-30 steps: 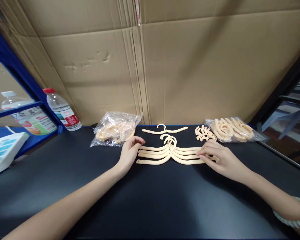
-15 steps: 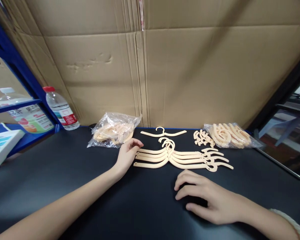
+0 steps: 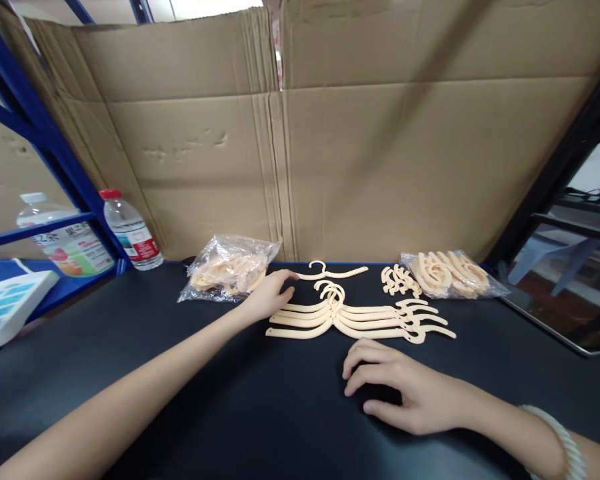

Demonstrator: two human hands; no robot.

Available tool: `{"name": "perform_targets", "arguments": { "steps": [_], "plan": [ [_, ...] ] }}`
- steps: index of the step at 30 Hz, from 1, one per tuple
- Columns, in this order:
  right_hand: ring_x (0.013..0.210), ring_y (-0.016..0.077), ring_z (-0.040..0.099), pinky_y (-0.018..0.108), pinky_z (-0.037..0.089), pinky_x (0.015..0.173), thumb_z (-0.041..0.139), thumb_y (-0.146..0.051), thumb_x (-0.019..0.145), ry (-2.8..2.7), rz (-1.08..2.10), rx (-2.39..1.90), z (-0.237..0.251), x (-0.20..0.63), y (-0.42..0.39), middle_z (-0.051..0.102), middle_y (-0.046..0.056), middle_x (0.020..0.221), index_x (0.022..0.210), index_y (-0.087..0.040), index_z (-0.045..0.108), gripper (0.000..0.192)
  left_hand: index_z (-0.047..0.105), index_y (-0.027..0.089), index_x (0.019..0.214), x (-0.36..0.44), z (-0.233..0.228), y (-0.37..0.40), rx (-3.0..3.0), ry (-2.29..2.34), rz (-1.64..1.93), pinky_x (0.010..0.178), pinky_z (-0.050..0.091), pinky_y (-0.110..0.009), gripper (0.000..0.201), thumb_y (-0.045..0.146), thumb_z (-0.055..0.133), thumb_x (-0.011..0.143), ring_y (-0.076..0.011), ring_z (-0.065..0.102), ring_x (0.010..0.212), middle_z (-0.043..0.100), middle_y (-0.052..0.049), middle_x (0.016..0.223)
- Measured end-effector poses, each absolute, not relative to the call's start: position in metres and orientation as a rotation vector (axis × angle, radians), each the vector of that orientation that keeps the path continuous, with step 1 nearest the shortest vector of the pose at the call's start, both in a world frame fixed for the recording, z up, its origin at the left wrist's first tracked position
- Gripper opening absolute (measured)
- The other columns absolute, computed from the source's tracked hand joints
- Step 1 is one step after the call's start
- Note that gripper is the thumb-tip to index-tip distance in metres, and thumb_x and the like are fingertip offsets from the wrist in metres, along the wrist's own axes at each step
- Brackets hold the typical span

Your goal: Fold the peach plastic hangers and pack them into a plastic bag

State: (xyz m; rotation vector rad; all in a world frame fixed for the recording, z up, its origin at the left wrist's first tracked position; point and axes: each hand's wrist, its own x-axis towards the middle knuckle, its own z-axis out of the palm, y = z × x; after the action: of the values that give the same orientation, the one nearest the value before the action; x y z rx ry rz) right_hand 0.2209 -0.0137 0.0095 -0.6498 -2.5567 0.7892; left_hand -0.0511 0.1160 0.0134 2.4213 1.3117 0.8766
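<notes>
At the back, a single beige clothes hanger (image 3: 347, 274) lies slightly tilted, its left end covered by the fingers of my left hand (image 3: 266, 297). That hand is closed at the hanger's end; the exact grip is partly hidden. Just in front lies a row of several beige hangers (image 3: 305, 332), hooks overlapping in the middle, with curved arm pieces (image 3: 437, 329) at their right ends. My right hand (image 3: 405, 387) hovers or rests near the front of this row, fingers curved and apart, holding nothing.
A clear bag of beige parts (image 3: 230, 267) lies back left, another bag (image 3: 453, 273) back right beside a pile of small beige pieces (image 3: 400, 281). A red-capped water bottle (image 3: 133, 233) stands by the blue frame (image 3: 50, 137). Cardboard (image 3: 380, 167) walls the black table's (image 3: 260, 400) back.
My left hand has moved from the left ends of the hanger row to the back hanger, which has tilted left end down. The right hand keeps its pose. The view has tipped up slightly.
</notes>
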Motion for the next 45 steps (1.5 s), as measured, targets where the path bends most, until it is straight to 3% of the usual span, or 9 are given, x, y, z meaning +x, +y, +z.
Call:
{"name": "perform_targets", "arguments": {
  "steps": [5, 10, 14, 19, 22, 29, 34, 37, 45],
  "plan": [
    [0.104, 0.0172, 0.054, 0.032, 0.043, 0.094, 0.059, -0.014, 0.081, -2.542, 0.772, -0.615, 0.007, 0.222, -0.012, 0.059, 0.007, 0.109, 0.104, -0.02, 0.064, 0.024, 0.062, 0.013, 0.106, -0.036, 0.007, 0.156, 2.634, 1.317, 0.674, 0.1, 0.043, -0.042, 0.025, 0.011, 0.055, 0.082, -0.0253, 0.057, 0.111, 0.064, -0.012, 0.112],
    [0.1, 0.0167, 0.057, 0.03, 0.044, 0.092, 0.06, -0.012, 0.079, -2.495, 0.749, -0.575, 0.005, 0.221, -0.009, 0.063, 0.007, 0.105, 0.097, -0.018, 0.066, 0.02, 0.062, 0.014, 0.103, -0.023, 0.003, 0.181, 2.79, 1.303, 0.523, 0.087, 0.05, -0.043, 0.019, 0.028, 0.057, 0.09, -0.0206, 0.061, 0.098, 0.063, -0.007, 0.108],
    [0.092, 0.0162, 0.06, 0.029, 0.047, 0.085, 0.059, -0.011, 0.078, -2.44, 0.701, -0.537, 0.003, 0.221, -0.008, 0.066, 0.007, 0.097, 0.092, -0.016, 0.067, 0.016, 0.062, 0.013, 0.099, -0.019, 0.012, 0.179, 2.875, 1.345, 0.514, 0.082, 0.052, -0.04, 0.019, 0.03, 0.056, 0.091, -0.0183, 0.063, 0.09, 0.065, -0.006, 0.1],
    [0.079, 0.0145, 0.061, 0.028, 0.049, 0.075, 0.055, -0.009, 0.08, -2.283, 0.578, -0.555, 0.006, 0.227, -0.005, 0.067, 0.006, 0.085, 0.087, -0.017, 0.066, 0.015, 0.064, 0.014, 0.094, -0.018, 0.037, 0.158, 2.96, 1.432, 0.636, 0.079, 0.049, -0.037, 0.013, 0.018, 0.052, 0.091, -0.022, 0.065, 0.085, 0.069, -0.008, 0.09],
    [0.075, 0.0155, 0.061, 0.03, 0.048, 0.071, 0.054, -0.011, 0.083, -2.12, 0.347, -0.661, 0.014, 0.245, 0.009, 0.067, 0.005, 0.079, 0.082, -0.018, 0.064, 0.013, 0.063, 0.016, 0.095, -0.023, 0.05, 0.135, 2.974, 1.476, 0.761, 0.076, 0.048, -0.035, 0.016, 0.022, 0.048, 0.092, -0.0241, 0.065, 0.086, 0.07, -0.009, 0.092],
    [0.07, 0.0204, 0.06, 0.035, 0.047, 0.065, 0.047, -0.023, 0.087, -1.928, -0.139, -1.217, 0.021, 0.312, 0.075, 0.067, 0.008, 0.077, 0.078, -0.018, 0.063, 0.019, 0.056, 0.021, 0.096, -0.038, 0.046, 0.065, 2.915, 1.466, 1.114, 0.061, 0.044, -0.026, 0.01, 0.028, 0.051, 0.091, -0.0187, 0.065, 0.074, 0.069, -0.001, 0.085],
    [0.089, 0.0251, 0.061, 0.04, 0.047, 0.083, 0.061, -0.025, 0.077, -2.23, -0.058, -1.25, 0.008, 0.318, 0.11, 0.068, 0.009, 0.089, 0.085, -0.019, 0.071, 0.014, 0.051, 0.022, 0.098, -0.04, 0.015, 0.034, 2.75, 1.265, 1.117, 0.058, 0.047, -0.021, 0.008, 0.026, 0.049, 0.092, -0.0135, 0.065, 0.07, 0.067, 0.0, 0.091],
    [0.093, 0.0264, 0.06, 0.041, 0.046, 0.087, 0.068, -0.028, 0.071, -2.344, -0.007, -1.253, 0.0, 0.314, 0.122, 0.066, 0.01, 0.095, 0.089, -0.019, 0.073, 0.021, 0.05, 0.023, 0.101, -0.038, 0.0, 0.028, 2.7, 1.205, 1.093, 0.06, 0.049, -0.022, 0.01, 0.024, 0.049, 0.091, -0.0133, 0.064, 0.069, 0.067, -0.001, 0.095],
    [0.097, 0.0231, 0.059, 0.04, 0.045, 0.092, 0.055, -0.027, 0.084, -2.404, 0.075, -1.247, -0.008, 0.317, 0.134, 0.065, 0.008, 0.098, 0.084, -0.02, 0.073, 0.02, 0.051, 0.023, 0.1, -0.036, -0.012, 0.026, 2.644, 1.172, 1.081, 0.056, 0.049, -0.023, 0.01, 0.022, 0.049, 0.09, -0.0129, 0.062, 0.063, 0.068, -0.002, 0.095]
  ]
}}
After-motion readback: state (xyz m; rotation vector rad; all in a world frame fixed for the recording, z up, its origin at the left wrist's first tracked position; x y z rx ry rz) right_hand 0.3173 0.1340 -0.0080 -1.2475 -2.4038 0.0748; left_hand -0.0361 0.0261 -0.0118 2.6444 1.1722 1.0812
